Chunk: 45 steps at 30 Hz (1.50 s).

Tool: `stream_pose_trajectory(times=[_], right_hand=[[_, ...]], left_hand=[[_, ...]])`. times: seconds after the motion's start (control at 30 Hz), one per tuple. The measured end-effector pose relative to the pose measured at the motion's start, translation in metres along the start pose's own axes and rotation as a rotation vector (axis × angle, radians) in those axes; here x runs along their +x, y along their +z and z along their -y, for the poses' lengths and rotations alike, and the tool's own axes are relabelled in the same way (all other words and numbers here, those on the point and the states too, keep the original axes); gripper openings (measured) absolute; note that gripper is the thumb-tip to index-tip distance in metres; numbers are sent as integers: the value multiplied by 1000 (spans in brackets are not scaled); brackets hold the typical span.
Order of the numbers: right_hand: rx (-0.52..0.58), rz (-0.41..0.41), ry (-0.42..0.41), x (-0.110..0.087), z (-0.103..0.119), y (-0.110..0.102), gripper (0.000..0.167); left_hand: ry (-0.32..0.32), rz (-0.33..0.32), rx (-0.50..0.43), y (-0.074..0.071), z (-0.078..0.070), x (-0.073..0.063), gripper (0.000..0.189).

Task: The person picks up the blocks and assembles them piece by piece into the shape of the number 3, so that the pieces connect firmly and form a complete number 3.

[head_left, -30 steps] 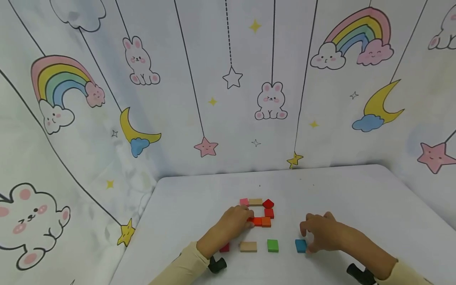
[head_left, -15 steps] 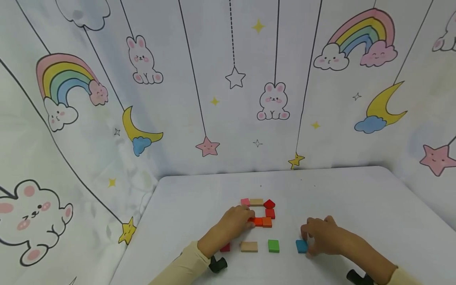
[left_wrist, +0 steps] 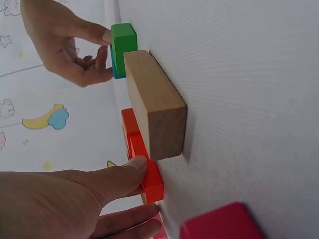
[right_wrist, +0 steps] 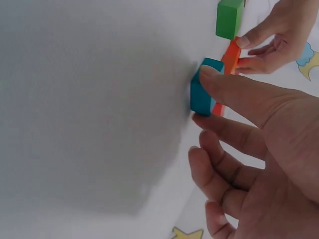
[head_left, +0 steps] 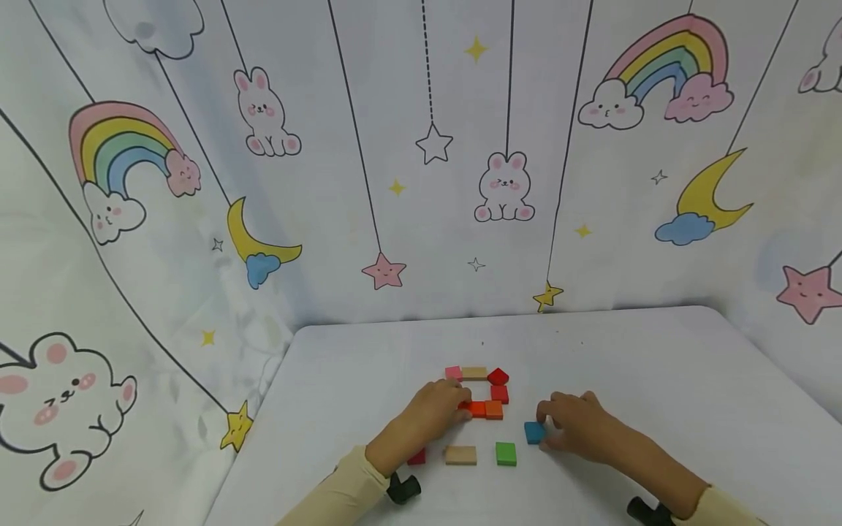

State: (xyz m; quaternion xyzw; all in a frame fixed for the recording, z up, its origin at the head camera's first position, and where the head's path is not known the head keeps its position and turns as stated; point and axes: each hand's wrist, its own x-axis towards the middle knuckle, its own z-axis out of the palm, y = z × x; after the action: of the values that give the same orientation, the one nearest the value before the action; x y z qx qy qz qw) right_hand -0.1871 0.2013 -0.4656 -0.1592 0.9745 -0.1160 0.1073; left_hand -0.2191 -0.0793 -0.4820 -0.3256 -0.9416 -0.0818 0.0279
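Note:
In the head view my right hand pinches a blue block between thumb and fingers, right of the other blocks. The right wrist view shows the thumb on the near side of that blue block. My left hand holds the left end of a red-orange block, thumb on its near side. An orange block adjoins it. Behind stand a pink block, a wooden block, a red five-sided block and a red block. The left hand hides part of this arrangement.
A loose front row holds a dark red block, partly behind the left wrist, a wooden block and a green block. They stand on a white table. A printed curtain hangs behind its far edge.
My right hand has carried the blue block away from me and a little left, out of line with the front row. The left hand stays in place.

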Motion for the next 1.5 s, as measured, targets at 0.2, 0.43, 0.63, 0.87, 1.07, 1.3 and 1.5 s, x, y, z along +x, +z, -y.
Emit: stream_pose_trajectory(times=[0.2, 0.43, 0.63, 0.87, 1.07, 1.3, 1.5], right_hand=[[-3, -11, -17, 9, 17, 3, 33], [-13, -16, -17, 16, 31, 7, 32], [-20, -28, -39, 19, 36, 8, 34], [-22, -67, -50, 20, 38, 11, 35], [-19, -85, -60, 19, 38, 12, 34], [-2, -43, -19, 16, 41, 5, 35], [-40, -36, 4, 5, 46, -2, 36]], left_hand=[[1, 0, 5, 0, 0, 0, 23], [-5, 8, -1, -2, -1, 0, 24], [0, 0, 11, -1, 0, 0, 25], [6, -6, 20, -1, -1, -1, 24], [2, -6, 25, -2, -2, -1, 25], [-1, 4, 23, -3, -3, 0, 25], [-3, 10, 16, -2, -1, 0, 25]])
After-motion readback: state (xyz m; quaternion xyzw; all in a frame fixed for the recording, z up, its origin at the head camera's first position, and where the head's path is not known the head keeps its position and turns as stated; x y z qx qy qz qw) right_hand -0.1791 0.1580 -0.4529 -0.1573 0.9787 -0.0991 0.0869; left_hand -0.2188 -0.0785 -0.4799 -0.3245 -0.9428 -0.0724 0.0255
